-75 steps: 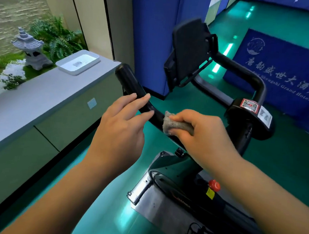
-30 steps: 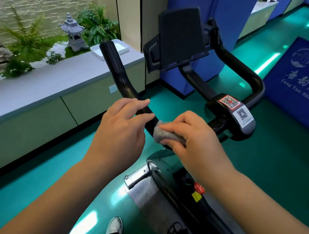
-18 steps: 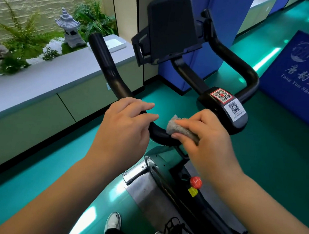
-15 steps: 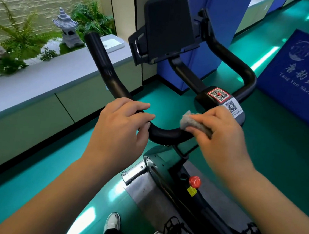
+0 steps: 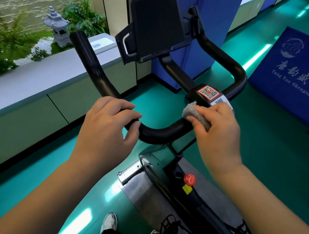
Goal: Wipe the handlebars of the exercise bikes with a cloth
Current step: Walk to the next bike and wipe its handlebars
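The floor [image 5: 268,162] is glossy teal, with light streaks reflected on it, and a blue mat [image 5: 297,72] printed with white hotel lettering lies to the right. Along the left runs a grey-topped green cabinet [image 5: 41,93] carrying a white tray [image 5: 102,41]; behind it stand ferns [image 5: 10,37] and a small stone pagoda lantern [image 5: 58,28] against a rough stone wall. Blue panels rise behind the exercise bike [image 5: 164,173].

The handlebar [image 5: 159,134] is a matte black padded tube — one horn sweeps up to the left, the other loops right behind a QR-code sticker [image 5: 208,91] on the centre clamp. A black tablet holder [image 5: 155,26] stands above it.

The left hand [image 5: 106,131] curls round the bar's left bend. The right hand [image 5: 217,129] pinches a small grey cloth [image 5: 191,110] and holds it against the bar just below the sticker.
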Available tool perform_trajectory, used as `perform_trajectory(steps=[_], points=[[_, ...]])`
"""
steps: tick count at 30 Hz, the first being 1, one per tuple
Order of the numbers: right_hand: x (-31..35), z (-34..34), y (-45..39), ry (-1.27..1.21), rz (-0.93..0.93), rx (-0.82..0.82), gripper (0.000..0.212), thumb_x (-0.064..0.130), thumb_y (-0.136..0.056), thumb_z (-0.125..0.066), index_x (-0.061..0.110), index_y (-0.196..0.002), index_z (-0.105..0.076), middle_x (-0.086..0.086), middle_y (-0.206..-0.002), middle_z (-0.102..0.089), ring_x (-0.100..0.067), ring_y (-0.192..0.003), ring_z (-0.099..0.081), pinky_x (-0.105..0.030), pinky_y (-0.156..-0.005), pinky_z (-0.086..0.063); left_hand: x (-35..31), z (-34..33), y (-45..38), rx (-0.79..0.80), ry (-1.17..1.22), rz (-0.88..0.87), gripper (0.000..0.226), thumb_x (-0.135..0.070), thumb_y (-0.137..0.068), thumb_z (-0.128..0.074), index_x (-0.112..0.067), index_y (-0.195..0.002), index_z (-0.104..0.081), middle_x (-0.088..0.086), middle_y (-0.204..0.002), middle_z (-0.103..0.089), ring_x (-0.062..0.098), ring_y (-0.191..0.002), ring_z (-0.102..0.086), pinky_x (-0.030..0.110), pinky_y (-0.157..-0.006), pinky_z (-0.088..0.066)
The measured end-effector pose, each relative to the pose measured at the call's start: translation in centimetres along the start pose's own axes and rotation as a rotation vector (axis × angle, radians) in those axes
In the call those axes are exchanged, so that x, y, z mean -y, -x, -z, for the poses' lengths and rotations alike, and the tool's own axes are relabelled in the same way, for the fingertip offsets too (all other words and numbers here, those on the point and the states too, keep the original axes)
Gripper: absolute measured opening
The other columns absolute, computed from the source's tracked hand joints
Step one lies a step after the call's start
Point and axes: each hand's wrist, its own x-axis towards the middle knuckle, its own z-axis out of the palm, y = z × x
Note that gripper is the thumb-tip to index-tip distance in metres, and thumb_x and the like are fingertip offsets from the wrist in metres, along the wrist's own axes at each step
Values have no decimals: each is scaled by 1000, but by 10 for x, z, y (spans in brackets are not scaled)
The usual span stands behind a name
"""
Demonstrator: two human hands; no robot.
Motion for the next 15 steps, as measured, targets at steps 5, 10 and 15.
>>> perform_trajectory(steps=[5,10,15], points=[[1,0,10,23,78,17,27,19,-82,-72,12,-108,-72,1,-88,-57,-15,-84,-54,-23,-78,-48,0,-1,0,-10,11,-8,26,-29,-88,-52,-18,-96,-74,-5,-102,-65,19,-101,-52,23,-96,-33],[-15,4,-12,219,84,-93,25,21,-81,-72,13,-104,-73,-2,-92,-63,-25,-86,-48,-20,-77,-34,1,-1,-2,-15,12,-22,23,-27,-86,-55,-18,-94,-75,-4,-99,-65,19,-99,-51,24,-95,-34],[-6,1,7,54,62,-38,23,15,-82,-72,11,-105,-73,-1,-91,-61,-19,-90,-52,-12,-84,-36,2,-2,-3,-24,16,-21,20,-24,-85,-57,-16,-91,-74,-3,-96,-65,20,-98,-51,23,-94,-33]])
